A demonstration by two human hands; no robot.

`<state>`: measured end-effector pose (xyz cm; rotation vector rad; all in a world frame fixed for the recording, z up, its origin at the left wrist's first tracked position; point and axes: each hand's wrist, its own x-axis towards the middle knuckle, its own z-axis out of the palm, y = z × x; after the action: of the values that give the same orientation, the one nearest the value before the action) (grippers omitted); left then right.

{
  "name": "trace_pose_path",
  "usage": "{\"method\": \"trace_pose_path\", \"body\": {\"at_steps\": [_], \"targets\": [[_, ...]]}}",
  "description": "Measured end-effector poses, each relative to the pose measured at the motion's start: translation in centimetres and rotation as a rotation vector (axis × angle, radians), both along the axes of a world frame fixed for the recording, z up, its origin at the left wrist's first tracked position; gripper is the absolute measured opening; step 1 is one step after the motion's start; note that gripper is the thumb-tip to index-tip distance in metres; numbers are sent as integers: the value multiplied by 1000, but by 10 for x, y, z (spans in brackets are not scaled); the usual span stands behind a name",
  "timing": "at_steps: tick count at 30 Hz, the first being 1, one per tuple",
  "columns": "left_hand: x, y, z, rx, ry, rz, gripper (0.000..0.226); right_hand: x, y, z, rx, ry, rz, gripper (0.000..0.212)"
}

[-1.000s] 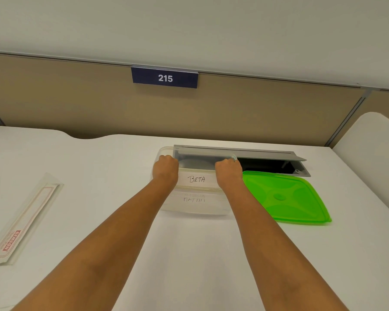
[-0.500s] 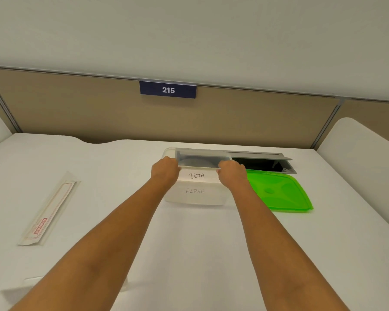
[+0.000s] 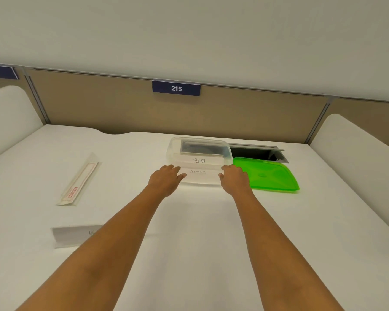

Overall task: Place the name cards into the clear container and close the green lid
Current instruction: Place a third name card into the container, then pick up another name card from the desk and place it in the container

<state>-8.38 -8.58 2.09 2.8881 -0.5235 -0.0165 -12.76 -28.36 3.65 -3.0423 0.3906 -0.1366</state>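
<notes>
Left hand (image 3: 164, 180), right hand (image 3: 234, 179) now at container (image 3: 198, 138) front corners, grip loose; two cards (image 3: 198, 161) inside, one lid (image 3: 265, 173).

I log from my remote feed:
- clear colourless plastic rectangular container (image 3: 173, 150)
- white paper name card (image 3: 208, 162), dark handwritten lettering
- bright green flat plastic lid (image 3: 267, 176), plain
- white tabletop (image 3: 211, 221)
- tan partition panel (image 3: 99, 108)
- navy sign plate (image 3: 176, 88), white numerals
- long transparent sleeve (image 3: 80, 180), red-outlined label
- grey metal hatch (image 3: 252, 146), black interior
</notes>
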Motion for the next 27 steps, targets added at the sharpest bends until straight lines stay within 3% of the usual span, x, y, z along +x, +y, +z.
{"method": "trace_pose_path", "body": {"at_steps": [6, 12, 20, 27], "targets": [[-56, 18, -9, -43, -94, 88, 45, -47, 20, -5, 133, -92, 74, 38], [-101, 53, -23, -157, -165, 255, 40, -78, 60, -9, 395, -151, 196, 36], [-122, 127, -32, -264, -290, 522, 36, -94, 132, -22, 688, -41, 310, 41], [-119, 191, -42, -675, -51, 999, 42, -91, 186, -48, 858, 91, 278, 57]]}}
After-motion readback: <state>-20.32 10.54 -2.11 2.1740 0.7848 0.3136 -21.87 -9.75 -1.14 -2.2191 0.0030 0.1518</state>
